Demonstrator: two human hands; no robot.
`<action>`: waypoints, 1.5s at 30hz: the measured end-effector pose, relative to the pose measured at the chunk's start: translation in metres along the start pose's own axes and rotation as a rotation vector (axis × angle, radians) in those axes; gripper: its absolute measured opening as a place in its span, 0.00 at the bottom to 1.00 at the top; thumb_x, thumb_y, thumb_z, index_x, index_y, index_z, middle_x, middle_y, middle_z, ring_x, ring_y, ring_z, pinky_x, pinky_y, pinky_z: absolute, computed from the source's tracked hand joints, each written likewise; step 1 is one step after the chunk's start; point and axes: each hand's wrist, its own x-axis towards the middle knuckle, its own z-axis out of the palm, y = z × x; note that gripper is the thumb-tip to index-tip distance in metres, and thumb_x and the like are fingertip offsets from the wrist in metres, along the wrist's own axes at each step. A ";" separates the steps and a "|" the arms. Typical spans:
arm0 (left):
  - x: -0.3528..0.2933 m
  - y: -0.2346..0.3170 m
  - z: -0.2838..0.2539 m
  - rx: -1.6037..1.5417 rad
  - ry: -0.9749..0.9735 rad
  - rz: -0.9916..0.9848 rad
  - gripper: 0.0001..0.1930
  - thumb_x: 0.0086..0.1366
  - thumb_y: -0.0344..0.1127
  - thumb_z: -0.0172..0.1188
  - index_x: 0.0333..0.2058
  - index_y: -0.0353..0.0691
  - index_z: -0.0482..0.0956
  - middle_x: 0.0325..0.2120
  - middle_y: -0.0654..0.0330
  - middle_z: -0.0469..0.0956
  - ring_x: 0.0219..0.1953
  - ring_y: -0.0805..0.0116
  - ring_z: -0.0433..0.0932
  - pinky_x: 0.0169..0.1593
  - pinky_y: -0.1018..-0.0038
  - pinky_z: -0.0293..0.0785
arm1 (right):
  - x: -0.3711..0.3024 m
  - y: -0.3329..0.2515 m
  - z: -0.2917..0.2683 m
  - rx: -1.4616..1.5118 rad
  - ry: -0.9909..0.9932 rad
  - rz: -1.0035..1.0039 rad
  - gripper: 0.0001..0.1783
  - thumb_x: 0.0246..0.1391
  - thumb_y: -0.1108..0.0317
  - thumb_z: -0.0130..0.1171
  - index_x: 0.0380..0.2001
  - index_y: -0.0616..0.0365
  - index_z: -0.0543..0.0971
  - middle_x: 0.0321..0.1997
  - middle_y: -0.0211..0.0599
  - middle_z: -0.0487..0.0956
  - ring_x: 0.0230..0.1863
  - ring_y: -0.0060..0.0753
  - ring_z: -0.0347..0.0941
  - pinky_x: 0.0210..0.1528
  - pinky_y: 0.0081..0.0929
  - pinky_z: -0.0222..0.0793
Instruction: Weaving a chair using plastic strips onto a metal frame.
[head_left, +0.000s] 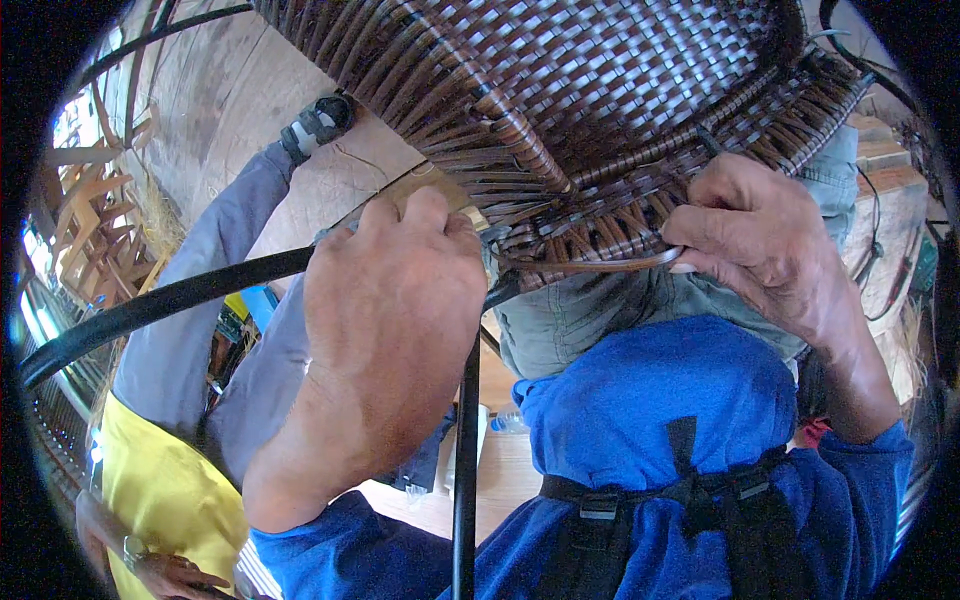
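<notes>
A dark brown woven seat [600, 90] with a strip-wrapped edge lies in front of me. My right hand [765, 245] is closed, pinching a flat brown weaving strip [590, 266] by the seat's near edge. The strip runs in a shallow curve left towards my other hand. My left hand [395, 300] is closed at the seat's left corner, with its fingertips turned away from view. Behind it passes a curved black tube [170, 297], coming in from the left. What its fingers grip is hidden.
A black upright tube [467, 460] stands below my left hand. On the left is another person in a yellow shirt [165, 470] and grey trousers, one sandaled foot [322, 122] near the seat. Brown angled pieces [95, 235] are piled at far left. A plastic bottle [508, 422] lies low.
</notes>
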 end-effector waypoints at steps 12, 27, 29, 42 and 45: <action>0.010 -0.005 -0.001 -0.019 0.089 0.117 0.05 0.50 0.31 0.56 0.28 0.41 0.77 0.26 0.60 0.75 0.32 0.63 0.76 0.33 0.68 0.73 | -0.002 0.004 0.028 -0.081 0.202 -0.196 0.15 0.39 0.72 0.59 0.36 0.55 0.76 0.33 0.34 0.75 0.32 0.39 0.74 0.33 0.33 0.70; 0.027 -0.029 0.014 -0.172 0.155 0.320 0.03 0.50 0.29 0.54 0.24 0.39 0.76 0.22 0.54 0.76 0.27 0.60 0.79 0.29 0.68 0.74 | 0.006 0.009 0.032 -0.006 0.181 -0.159 0.18 0.31 0.79 0.60 0.33 0.59 0.74 0.33 0.39 0.75 0.33 0.43 0.73 0.34 0.37 0.69; 0.028 -0.026 0.014 -0.157 0.153 0.339 0.03 0.50 0.28 0.54 0.24 0.39 0.76 0.22 0.54 0.76 0.26 0.60 0.79 0.29 0.68 0.74 | 0.008 0.008 0.029 -0.045 0.103 -0.143 0.18 0.32 0.78 0.61 0.33 0.59 0.74 0.32 0.39 0.75 0.33 0.44 0.73 0.34 0.37 0.69; 0.007 -0.006 0.020 -0.244 0.282 0.025 0.06 0.51 0.30 0.59 0.30 0.37 0.77 0.28 0.56 0.77 0.32 0.62 0.79 0.33 0.69 0.75 | 0.037 -0.003 0.022 -0.185 -0.161 -0.083 0.16 0.41 0.75 0.57 0.38 0.62 0.73 0.33 0.41 0.75 0.36 0.45 0.73 0.37 0.37 0.71; -0.005 -0.005 0.031 -0.511 0.662 -0.081 0.09 0.50 0.26 0.60 0.33 0.38 0.78 0.31 0.58 0.77 0.34 0.62 0.77 0.36 0.72 0.74 | 0.037 -0.001 0.023 -0.128 -0.166 -0.058 0.16 0.41 0.75 0.57 0.38 0.61 0.73 0.34 0.41 0.75 0.36 0.45 0.73 0.37 0.37 0.71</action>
